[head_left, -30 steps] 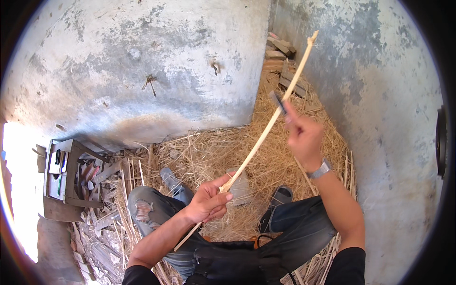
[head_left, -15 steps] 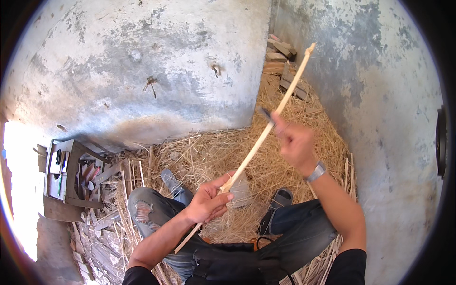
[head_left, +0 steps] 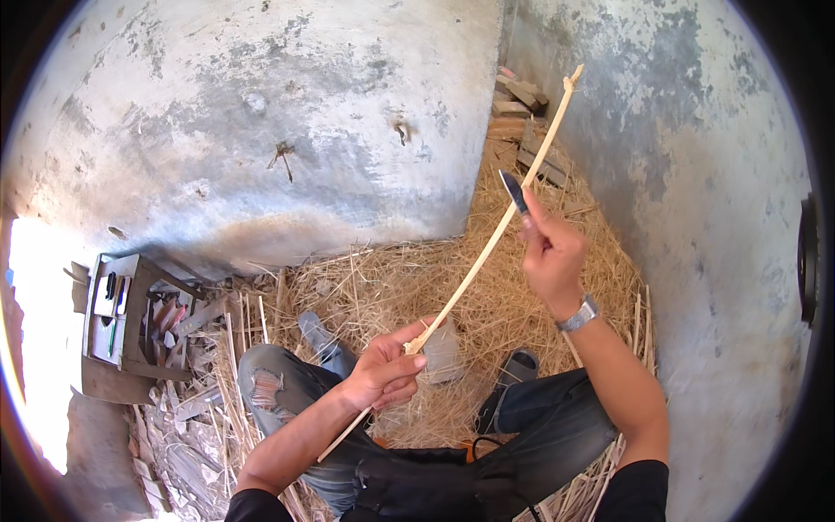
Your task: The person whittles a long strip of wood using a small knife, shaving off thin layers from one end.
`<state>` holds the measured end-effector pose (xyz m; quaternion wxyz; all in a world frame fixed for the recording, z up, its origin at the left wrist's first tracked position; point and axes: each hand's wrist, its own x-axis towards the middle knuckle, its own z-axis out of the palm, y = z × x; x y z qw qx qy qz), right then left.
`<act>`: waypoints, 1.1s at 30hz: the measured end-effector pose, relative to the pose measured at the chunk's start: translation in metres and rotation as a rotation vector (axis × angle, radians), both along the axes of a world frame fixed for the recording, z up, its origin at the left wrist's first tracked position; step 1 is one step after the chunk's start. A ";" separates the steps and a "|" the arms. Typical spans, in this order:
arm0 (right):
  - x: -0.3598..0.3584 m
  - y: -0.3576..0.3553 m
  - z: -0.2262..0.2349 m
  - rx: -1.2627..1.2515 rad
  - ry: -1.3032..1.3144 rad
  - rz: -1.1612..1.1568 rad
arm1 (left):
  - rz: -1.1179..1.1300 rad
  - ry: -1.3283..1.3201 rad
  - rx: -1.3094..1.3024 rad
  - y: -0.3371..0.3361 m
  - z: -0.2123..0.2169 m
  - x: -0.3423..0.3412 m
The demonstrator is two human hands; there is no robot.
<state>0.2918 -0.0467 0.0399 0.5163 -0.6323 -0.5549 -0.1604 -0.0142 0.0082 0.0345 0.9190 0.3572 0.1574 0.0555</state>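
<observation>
A long pale stripped stick (head_left: 478, 258) slants from above my left thigh up to the far right, bowed slightly, with a knobby node near its far tip. My left hand (head_left: 389, 370) is closed round its lower part, at a second rough node, and the thin end pokes out below the fist. In my right hand (head_left: 555, 261) is a small knife (head_left: 513, 190), its dark pointed blade lying against the upper half of the stick and aimed up and left. The knife's handle is mostly hidden in my fingers.
Straw-like shavings (head_left: 531, 304) cover the floor between my sandalled feet, around a pale block (head_left: 444, 355). A small wooden table (head_left: 106, 365) with pens stands at the left, beside wood scraps. Worn walls (head_left: 261, 113) close off the front and right; timber pieces (head_left: 513, 109) are stacked in the corner.
The knife and right hand have moved slightly up and right along the stick. The stick's far end has risen a little; my left hand keeps its grip.
</observation>
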 end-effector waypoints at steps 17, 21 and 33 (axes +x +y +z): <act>-0.108 -0.022 -0.017 -0.279 -0.017 0.343 | 0.142 0.031 -0.056 -0.003 -0.011 0.005; -0.132 -0.031 -0.027 -0.248 0.346 0.513 | 0.139 -0.054 -0.057 -0.001 -0.018 0.007; -0.104 -0.036 0.013 -0.330 1.272 0.728 | 0.173 -0.095 0.294 0.002 -0.009 0.004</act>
